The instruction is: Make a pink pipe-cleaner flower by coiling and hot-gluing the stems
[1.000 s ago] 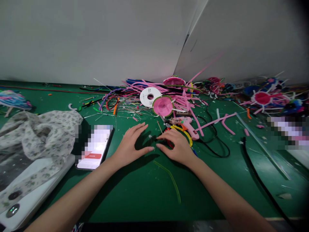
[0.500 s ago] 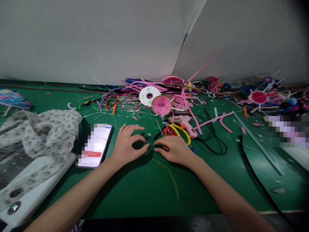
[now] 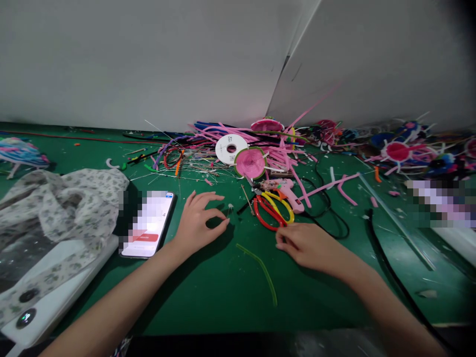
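My left hand [image 3: 203, 220] rests over the green table [image 3: 208, 297], fingers curved and apart, holding nothing. It is between the lit phone [image 3: 150, 223] and a small whitish scrap [image 3: 230, 206]. My right hand [image 3: 305, 244] has its fingers bent together at the red handle of the scissors [image 3: 268, 214]; whether they pinch the handle is hard to make out. Beside the red handle lies a yellow-handled tool [image 3: 290, 210], and behind it a pink glue gun [image 3: 292, 193]. A thin yellow-green strip [image 3: 264, 267] curves on the table between my hands.
Pink strips [image 3: 223, 130], a white spool disc [image 3: 226, 148] and a pink round piece [image 3: 250, 163] are heaped at the back. Patterned cloth [image 3: 82, 198] covers a white device [image 3: 70, 272] at left. A black cable [image 3: 386, 267] and clear rod [image 3: 405, 233] lie at right.
My right hand has moved right and slightly nearer, away from my left hand to the red handle, which is now more exposed. My left hand has hardly moved.
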Tool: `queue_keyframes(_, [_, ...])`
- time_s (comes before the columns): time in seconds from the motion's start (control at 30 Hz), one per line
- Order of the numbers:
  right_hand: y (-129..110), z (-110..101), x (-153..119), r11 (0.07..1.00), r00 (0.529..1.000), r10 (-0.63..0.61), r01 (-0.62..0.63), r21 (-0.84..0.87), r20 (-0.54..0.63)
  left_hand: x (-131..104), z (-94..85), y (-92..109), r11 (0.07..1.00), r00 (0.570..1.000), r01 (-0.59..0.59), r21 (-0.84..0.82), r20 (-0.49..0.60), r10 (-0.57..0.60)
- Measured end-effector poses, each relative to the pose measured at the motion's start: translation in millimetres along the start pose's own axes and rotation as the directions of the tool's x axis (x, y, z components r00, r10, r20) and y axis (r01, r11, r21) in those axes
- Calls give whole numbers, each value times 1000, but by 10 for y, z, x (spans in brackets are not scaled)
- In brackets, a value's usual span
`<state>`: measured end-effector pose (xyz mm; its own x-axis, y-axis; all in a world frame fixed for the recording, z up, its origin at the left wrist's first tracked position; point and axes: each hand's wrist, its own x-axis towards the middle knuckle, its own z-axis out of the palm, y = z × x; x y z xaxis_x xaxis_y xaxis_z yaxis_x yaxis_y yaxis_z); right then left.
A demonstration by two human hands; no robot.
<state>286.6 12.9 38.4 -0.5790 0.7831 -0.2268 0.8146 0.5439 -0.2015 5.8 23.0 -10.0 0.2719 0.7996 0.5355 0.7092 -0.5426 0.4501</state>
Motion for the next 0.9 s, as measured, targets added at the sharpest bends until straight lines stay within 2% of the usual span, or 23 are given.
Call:
queue_keyframes(0.1, [238, -67, -248, 978, 973, 210, -208, -26, 93, -7, 12, -2, 1000, 1000, 5, -8, 3, -5])
queue_keyframes(0.17, [342, -120, -344, 941, 940, 330, -321, -109, 87, -9, 14, -2, 1000, 1000, 9, -12, 7, -9])
queue_keyframes(0.2, [364, -147, -360, 934, 936, 345, -335, -127, 69, -10, 14, -1, 1000, 1000, 11, -13, 11, -11])
queue_keyframes(0.23, [363, -173, -354, 938, 945, 327, -323, -129, 15, -10, 13, 1, 1000, 1000, 12, -14, 16, -12])
queue_keyframes(0.3, [292, -214, -270, 965, 960, 222, -241, -104, -171, -9, 10, 5, 1000, 1000, 16, -12, 27, -16])
queue_keyframes(0.33, [228, -225, -196, 977, 946, 162, -194, -90, -283, -9, 9, 8, 1000, 999, 17, -10, 31, -16])
queue_keyframes(0.4, [65, -223, -1, 990, 915, 86, -122, -66, -393, -8, 8, 13, 1000, 999, 18, -7, 41, -17])
queue_keyframes(0.53, [-257, -125, 446, 998, 915, -33, 49, 30, -402, -4, 2, 14, 1000, 998, 21, -4, 67, -20])
queue_keyframes(0.63, [-381, -25, 685, 993, 917, -36, 79, 92, -398, 9, -11, 2, 1000, 995, 18, -12, 94, -17])
queue_keyframes(0.73, [-394, 32, 771, 990, 924, -40, 89, 113, -381, 31, -36, -17, 999, 991, 26, -33, 130, -21])
queue_keyframes(0.9, [-339, 36, 739, 977, 922, -9, 91, 194, -387, 65, -91, -52, 998, 986, 27, -64, 164, -16])
